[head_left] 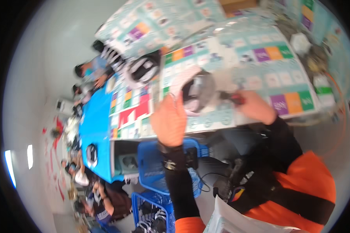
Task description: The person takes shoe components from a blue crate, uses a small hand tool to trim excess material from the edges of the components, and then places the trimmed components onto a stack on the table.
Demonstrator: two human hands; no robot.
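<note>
The picture is motion-blurred and tilted. My left hand [169,120], in a black sleeve, is raised at the table's near edge, its fingers on the white rim of a round white-and-dark device [196,91]. The device looks tilted up off the table. To its right, my right hand [256,106] is closed around a small dark tool with a red part [235,99], whose tip points at the device. My orange-and-black sleeve [299,182] fills the lower right.
The table [260,62] is covered in printed mats with coloured squares. A second black round device [144,70] lies farther left. Blue baskets [159,171] with cables stand below the table edge. Other people sit along a blue table [95,128] at the left.
</note>
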